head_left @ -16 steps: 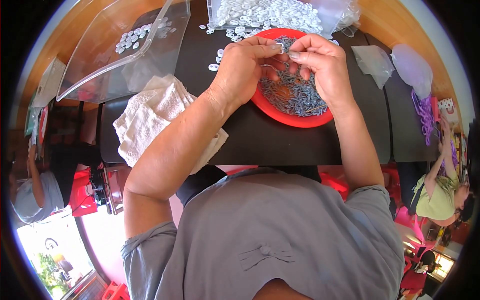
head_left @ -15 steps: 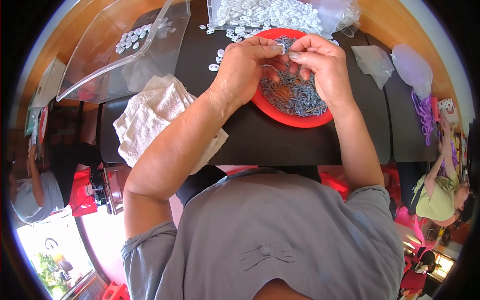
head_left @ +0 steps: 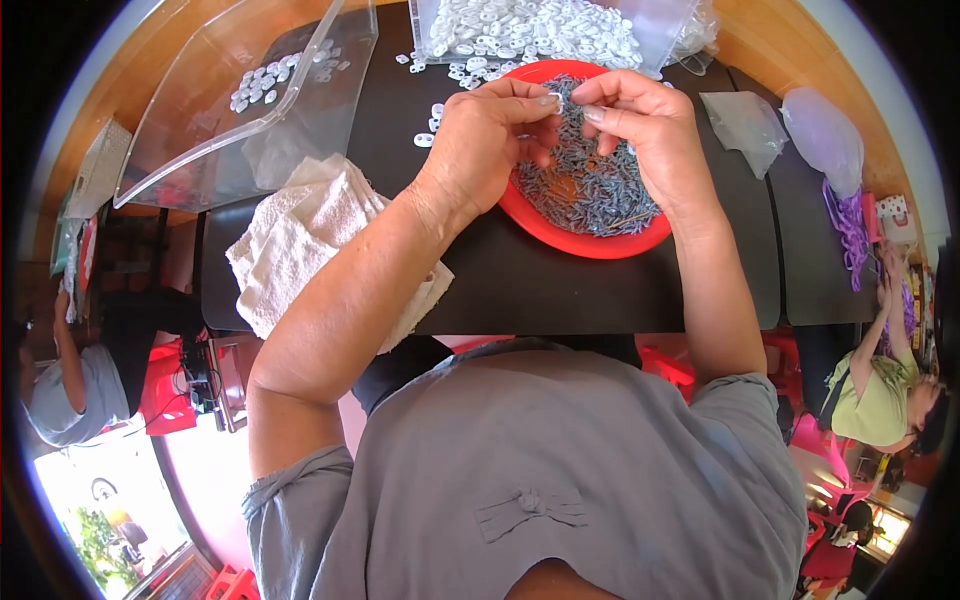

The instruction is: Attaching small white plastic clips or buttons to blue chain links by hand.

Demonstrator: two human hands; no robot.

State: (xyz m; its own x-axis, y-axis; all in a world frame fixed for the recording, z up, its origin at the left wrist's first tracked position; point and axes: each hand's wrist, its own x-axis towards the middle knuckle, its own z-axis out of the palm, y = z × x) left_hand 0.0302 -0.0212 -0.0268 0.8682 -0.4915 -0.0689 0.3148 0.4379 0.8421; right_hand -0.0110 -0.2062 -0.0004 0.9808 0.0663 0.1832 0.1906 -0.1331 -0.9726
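Above a red bowl (head_left: 575, 246), my left hand (head_left: 485, 135) pinches a small white plastic piece (head_left: 556, 101) between thumb and index finger. My right hand (head_left: 650, 120) is just to the right of that piece, its thumb and index fingertips apart; I make out nothing between them. Many small grey screw-like pieces (head_left: 590, 195) fill the bowl. Loose white oval pieces with holes (head_left: 424, 140) lie beside my left hand. More white pieces (head_left: 540, 32) are heaped in a clear bag beyond the bowl.
A clear plastic bin (head_left: 200, 150) with some white pieces lies tilted at the left. A folded cream towel (head_left: 305, 240) is on the dark table (head_left: 560, 295) by my left forearm. At the right are a clear bag (head_left: 745, 130) and purple straps (head_left: 845, 235). Other people sit on both sides.
My right hand's fingertips have drawn slightly right, away from the white piece, and parted. My left hand still pinches the piece, almost unmoved.
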